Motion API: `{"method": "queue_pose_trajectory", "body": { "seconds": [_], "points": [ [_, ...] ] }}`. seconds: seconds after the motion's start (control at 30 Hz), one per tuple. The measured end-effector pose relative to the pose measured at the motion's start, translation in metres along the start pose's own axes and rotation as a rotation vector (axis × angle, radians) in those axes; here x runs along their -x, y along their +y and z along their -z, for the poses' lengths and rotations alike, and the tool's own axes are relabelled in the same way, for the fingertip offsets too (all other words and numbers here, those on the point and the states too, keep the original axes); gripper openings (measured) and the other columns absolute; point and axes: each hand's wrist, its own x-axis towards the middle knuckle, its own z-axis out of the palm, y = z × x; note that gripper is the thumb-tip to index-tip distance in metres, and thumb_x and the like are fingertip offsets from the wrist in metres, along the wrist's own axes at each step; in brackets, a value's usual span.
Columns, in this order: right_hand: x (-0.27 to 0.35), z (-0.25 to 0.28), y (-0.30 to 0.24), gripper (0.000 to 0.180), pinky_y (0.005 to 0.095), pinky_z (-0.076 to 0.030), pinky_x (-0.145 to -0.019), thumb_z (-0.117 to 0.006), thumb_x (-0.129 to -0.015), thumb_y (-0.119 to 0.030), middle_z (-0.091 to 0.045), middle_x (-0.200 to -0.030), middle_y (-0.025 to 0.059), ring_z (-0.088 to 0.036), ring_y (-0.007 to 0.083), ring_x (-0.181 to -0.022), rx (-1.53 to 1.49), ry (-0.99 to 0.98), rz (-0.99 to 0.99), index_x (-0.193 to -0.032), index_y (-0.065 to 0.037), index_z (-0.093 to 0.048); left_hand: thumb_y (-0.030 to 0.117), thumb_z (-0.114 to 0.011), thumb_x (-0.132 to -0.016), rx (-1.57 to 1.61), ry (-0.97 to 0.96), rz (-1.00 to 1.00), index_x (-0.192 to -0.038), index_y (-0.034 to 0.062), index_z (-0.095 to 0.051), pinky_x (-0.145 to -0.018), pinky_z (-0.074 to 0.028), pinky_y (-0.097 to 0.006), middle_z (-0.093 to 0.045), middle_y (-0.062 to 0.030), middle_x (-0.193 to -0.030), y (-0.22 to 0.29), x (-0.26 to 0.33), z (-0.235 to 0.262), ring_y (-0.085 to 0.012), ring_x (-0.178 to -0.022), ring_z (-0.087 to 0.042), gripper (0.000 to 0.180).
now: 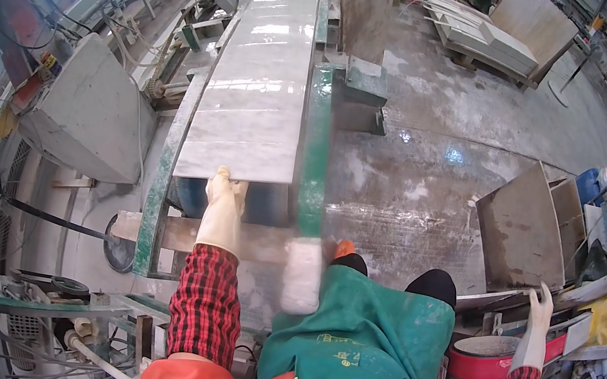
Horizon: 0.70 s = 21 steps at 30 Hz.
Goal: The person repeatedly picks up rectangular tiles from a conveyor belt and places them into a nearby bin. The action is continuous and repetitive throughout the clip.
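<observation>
A long row of wet, pale grey stone slabs [247, 116] lies on a green-framed conveyor stretching away from me. My left hand [223, 207], in a cream rubber glove, is closed at the near edge of the closest slab, with its fingertips at the top of that edge. The underside of the grip is hidden. Out to the right, my right hand [537, 321], gloved the same way, reaches forward with thumb and fingers apart. It is beside the edges of leaning stone offcuts [583, 293], and no held object shows in it.
A green rail [318, 152] with a white padded end [302, 276] runs along the conveyor's right side. A red-and-white bucket [484, 356] stands near my right arm. Brown boards [525, 231] lean beyond it. A large pale machine housing [92, 106] is at left; stacked slabs [496, 45] lie far right.
</observation>
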Motion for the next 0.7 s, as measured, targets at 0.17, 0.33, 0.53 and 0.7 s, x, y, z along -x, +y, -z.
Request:
{"method": "queue_pose_trajectory", "body": {
  "seconds": [0.17,0.33,0.53,0.7],
  "points": [
    [0.046,0.04,0.099,0.054,0.0357,-0.046,-0.107,-0.074,-0.094,-0.021,-0.064,-0.136,0.0168,-0.06,0.0253,-0.125,-0.081,0.12,-0.184,-0.14,0.002,-0.058,0.016,-0.052,-0.107,-0.011,-0.002,-0.037,-0.138,-0.0074,-0.047,-0.099,-0.058,-0.054,-0.055,-0.021,-0.14,0.003,0.0,0.004,-0.0364,-0.123,-0.059,0.039],
    [0.064,0.033,0.13,0.051,0.0355,-0.046,-0.107,-0.073,-0.095,-0.023,-0.065,-0.135,0.0157,-0.061,0.0245,-0.125,-0.104,0.17,-0.152,-0.138,0.0,-0.06,0.01,-0.054,-0.105,-0.102,-0.09,0.02,-0.143,0.0001,-0.043,-0.098,-0.058,-0.062,-0.05,-0.0222,-0.14,0.006,-0.019,0.016,-0.0401,-0.12,-0.06,0.041],
    [0.068,0.014,0.097,0.053,0.0369,-0.045,-0.11,-0.073,-0.093,-0.024,-0.063,-0.139,0.0165,-0.06,0.0288,-0.128,-0.019,0.143,-0.147,-0.138,0.0,-0.061,0.008,-0.054,-0.105,-0.039,-0.143,0.073,-0.142,-0.003,-0.042,-0.101,-0.056,-0.063,-0.048,-0.0231,-0.142,0.01,-0.024,0.021,-0.041,-0.123,-0.058,0.041],
    [0.071,0.012,0.086,0.052,0.0365,-0.046,-0.108,-0.073,-0.093,-0.023,-0.064,-0.138,0.0162,-0.061,0.0273,-0.125,-0.006,0.165,-0.172,-0.138,0.001,-0.06,0.007,-0.054,-0.105,-0.062,-0.092,0.044,-0.143,-0.0036,-0.04,-0.102,-0.055,-0.064,-0.048,-0.024,-0.141,0.013,-0.027,0.02,-0.0416,-0.128,-0.055,0.043]
  ]
}}
